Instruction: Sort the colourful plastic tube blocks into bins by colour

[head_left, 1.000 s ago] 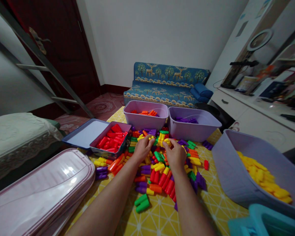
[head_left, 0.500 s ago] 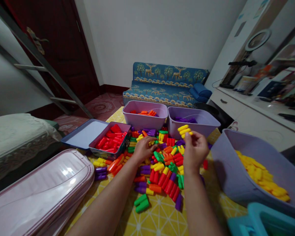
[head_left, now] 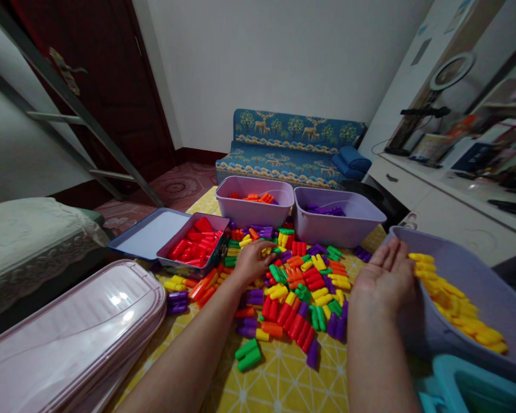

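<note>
My left hand (head_left: 253, 264) is over the heap of coloured plastic blocks (head_left: 303, 275), its fingers curled round a yellow finger-shaped block (head_left: 266, 251) that shows partly between them. My right hand (head_left: 384, 272) is at the near-left rim of the right lilac bin (head_left: 395, 321), palm turned up and fingers stretched out. Just beyond its fingertips, inside the rim, is a yellow block (head_left: 422, 259), apparently loose; my thumb is hidden. More yellow blocks (head_left: 460, 310) lie in that bin. The heap mixes red, green, orange, purple and yellow pieces.
A lilac bin (head_left: 253, 212) with orange blocks and another bin (head_left: 337, 226) with purple blocks stand behind the heap. An open tin box (head_left: 193, 267) holds red blocks. Pink lids (head_left: 77, 321) lie at left, a teal container (head_left: 468, 373) at lower right.
My right hand has moved right from above the heap to the right bin, and its fingers have opened from the yellow block. My left hand has stayed nearly still.
</note>
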The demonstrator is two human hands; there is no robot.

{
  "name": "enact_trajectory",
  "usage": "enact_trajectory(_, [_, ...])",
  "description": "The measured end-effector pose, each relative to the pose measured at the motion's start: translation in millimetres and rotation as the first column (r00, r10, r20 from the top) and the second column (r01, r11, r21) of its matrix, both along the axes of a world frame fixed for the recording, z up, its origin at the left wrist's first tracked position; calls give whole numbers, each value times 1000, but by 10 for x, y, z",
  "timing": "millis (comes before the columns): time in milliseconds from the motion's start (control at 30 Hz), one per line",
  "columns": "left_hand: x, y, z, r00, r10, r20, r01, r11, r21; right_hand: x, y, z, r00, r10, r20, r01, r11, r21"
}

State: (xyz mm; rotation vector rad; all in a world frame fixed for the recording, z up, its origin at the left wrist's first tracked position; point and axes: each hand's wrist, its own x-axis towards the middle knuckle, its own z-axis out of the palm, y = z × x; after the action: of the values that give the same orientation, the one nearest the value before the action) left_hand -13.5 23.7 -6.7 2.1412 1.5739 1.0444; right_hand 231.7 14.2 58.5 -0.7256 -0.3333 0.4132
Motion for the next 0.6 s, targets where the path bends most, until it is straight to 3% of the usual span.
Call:
enact_trajectory(167, [1,-6,-1,1000,-7,-9,7,1000,-9,-140,-58,46,997,76,32,-73,993,-89])
enact_trajectory(233, [0,-4,-9,1000,-14,-8,14,1000,12,-233,-22,-37,985,149,92,-126,968,-215])
enact_trajectory(300, [4,-11,-4,1000,-5,-10,6,997,81,-330,43,-187,929,282,239,-175,905,-387])
enact_trajectory(333, [8,-20,5,1000,15,-18,-12,992,124,-374,76,-273,864,375,336,-192,862,-470])
enact_trajectory(400, [23,-50,37,993,110,-48,-99,977,188,-447,122,-424,648,551,526,-162,774,-612])
enact_trajectory(500, [51,-112,92,944,296,-142,-271,947,174,-508,109,-517,292,690,662,73,674,-735])
enact_trajectory(600, [65,-153,116,892,360,-272,-342,933,113,-540,34,-471,34,766,642,294,607,-739])
